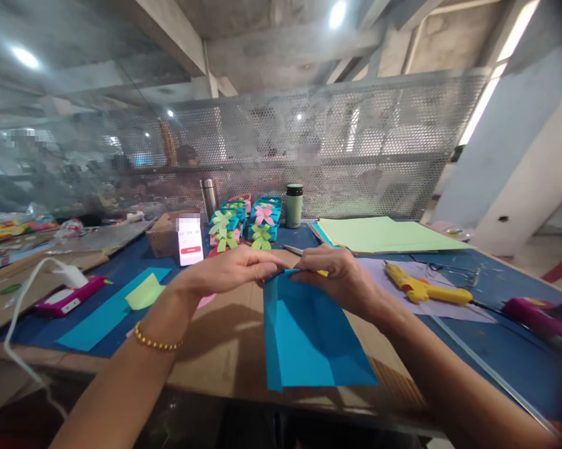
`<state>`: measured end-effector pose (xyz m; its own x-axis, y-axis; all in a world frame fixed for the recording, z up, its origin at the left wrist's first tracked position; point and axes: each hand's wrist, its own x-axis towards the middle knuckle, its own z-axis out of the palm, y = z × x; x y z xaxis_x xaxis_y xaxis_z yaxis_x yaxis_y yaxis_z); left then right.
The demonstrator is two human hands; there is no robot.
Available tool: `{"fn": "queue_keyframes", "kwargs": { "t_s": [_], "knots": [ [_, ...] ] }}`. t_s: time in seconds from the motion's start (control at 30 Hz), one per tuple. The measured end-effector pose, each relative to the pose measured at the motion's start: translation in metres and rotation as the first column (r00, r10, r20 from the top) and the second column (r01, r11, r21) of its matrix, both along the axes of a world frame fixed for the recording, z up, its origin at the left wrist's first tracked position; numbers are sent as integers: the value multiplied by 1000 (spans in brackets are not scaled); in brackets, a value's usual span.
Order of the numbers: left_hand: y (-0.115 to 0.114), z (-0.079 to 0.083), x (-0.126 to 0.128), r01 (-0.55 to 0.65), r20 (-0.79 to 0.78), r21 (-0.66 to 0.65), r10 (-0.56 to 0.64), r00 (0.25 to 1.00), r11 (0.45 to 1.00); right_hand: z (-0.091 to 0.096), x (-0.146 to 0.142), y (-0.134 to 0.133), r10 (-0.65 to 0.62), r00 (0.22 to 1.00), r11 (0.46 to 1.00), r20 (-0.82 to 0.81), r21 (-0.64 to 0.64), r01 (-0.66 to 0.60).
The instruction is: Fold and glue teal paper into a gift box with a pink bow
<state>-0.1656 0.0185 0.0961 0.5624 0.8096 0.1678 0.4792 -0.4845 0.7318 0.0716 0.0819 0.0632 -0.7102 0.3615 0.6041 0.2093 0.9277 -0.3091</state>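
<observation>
A sheet of blue paper (309, 337) with fold creases stands between my hands, its near end over the brown cardboard (215, 349). My left hand (241, 269) pinches the sheet's far left corner. On the right, my right hand (334, 271) grips the same far edge, fingers bent over it. The fingertips of both hands partly hide that edge. A scissors-like metal blade (293, 250) shows just beyond the hands, with a bit of yellow beside my right fingers.
A yellow glue gun (423, 290) lies on purple paper (369, 268) at right. Blue paper boxes with paper flowers (263, 215), a green tumbler (294, 206), a steel flask (209, 196) and a lit phone (190, 243) stand behind. Green sheets (384, 234) are stacked at back right; a blue strip (94, 321) lies left.
</observation>
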Motion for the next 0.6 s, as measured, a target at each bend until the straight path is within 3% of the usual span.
{"fn": "queue_keyframes", "kwargs": {
  "t_s": [0.23,0.37,0.47,0.6],
  "knots": [
    [12,-29,3,-18,202,-26,23,979,999,-18,11,12,-71,986,997,-148,9,73],
    [7,-40,0,-10,280,-143,50,959,990,-17,12,8,-41,981,999,-191,17,45],
    [0,-44,3,-3,352,-199,74,933,980,-17,11,4,-15,983,1000,-185,18,19],
    [-7,-41,10,-38,280,-156,81,957,987,-18,13,2,-12,982,999,-187,43,20]
  ]
}}
